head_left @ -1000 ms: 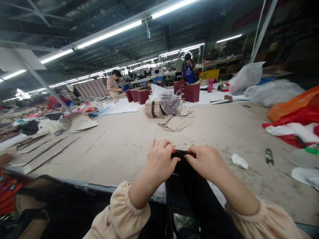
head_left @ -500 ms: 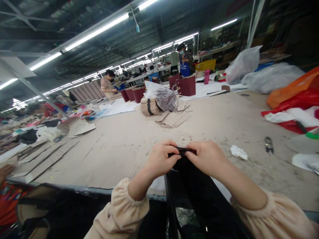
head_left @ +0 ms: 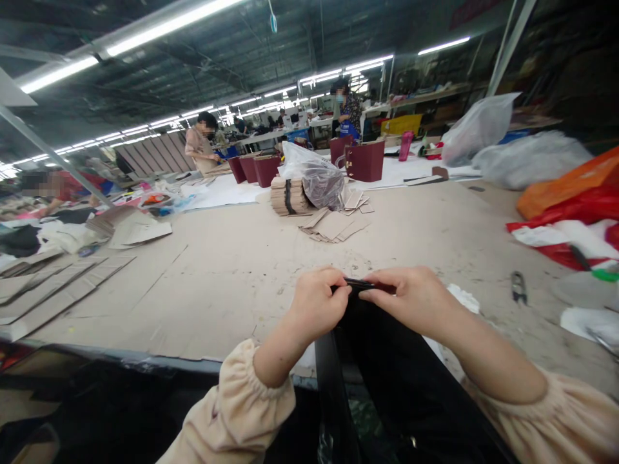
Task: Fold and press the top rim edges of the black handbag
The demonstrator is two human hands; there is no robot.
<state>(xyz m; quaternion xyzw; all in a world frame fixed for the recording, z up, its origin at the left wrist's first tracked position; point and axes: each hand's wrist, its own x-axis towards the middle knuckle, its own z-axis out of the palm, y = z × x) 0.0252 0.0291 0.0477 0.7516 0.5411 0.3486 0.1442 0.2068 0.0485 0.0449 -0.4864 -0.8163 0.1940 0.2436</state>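
Over the near edge of the worktable, both hands pinch the top edge of a black bag [head_left: 391,361], its dark sides hanging down towards me. My left hand [head_left: 319,299] grips the edge between thumb and curled fingers. A short way to its right, my right hand [head_left: 411,296] pinches the same edge between thumb and fingertips. A glossy black strap or side strip [head_left: 331,380] runs down below my left hand. The bag's lower part goes out of view, and its inside is too dark to make out.
Thread snips [head_left: 518,287] and crumpled white paper [head_left: 464,298] lie to the right. Ahead are a strapped bundle of card pieces [head_left: 290,196], a clear plastic bag [head_left: 314,171] and burgundy bags [head_left: 365,161]. Long boards [head_left: 72,296] lie left. Co-workers stand farther back.
My view has turned slightly, so the table's things sit elsewhere in the picture. Both hands still pinch the bag's edge; my right hand has shifted slightly right, and more of the black edge shows.
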